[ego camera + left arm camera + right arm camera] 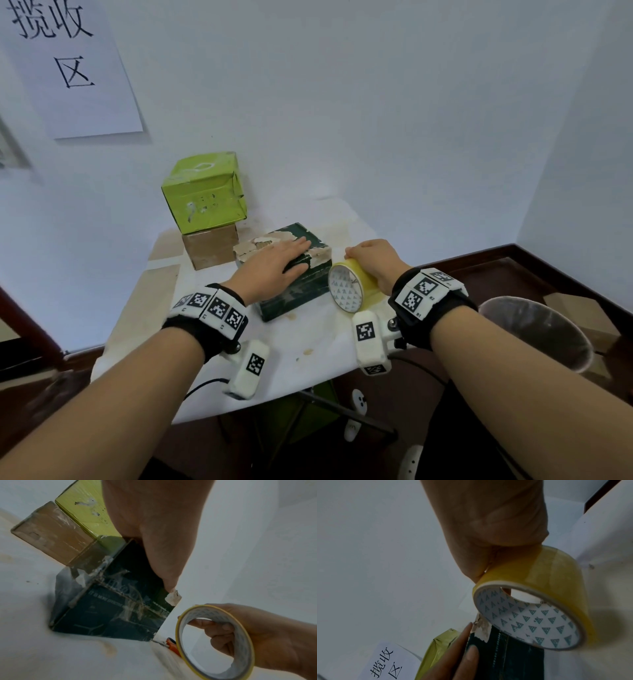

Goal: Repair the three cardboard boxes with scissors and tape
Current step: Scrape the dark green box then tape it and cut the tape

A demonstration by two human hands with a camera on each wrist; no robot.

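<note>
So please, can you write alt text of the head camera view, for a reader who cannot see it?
A left hand presses flat on a torn dark green box while the right hand holds a yellow tape roll beside it. Behind, a lime green box sits on a brown box, all on a white table.

Three cardboard boxes sit on the table: one dark green box (291, 270); one lime green box (205, 192); one brown box (210, 248); one roll of yellow tape (351, 284); one orange-handled pair of scissors (171, 644), only partly seen; two hands; one paper sign (68, 65); one bin (537, 332).
</note>
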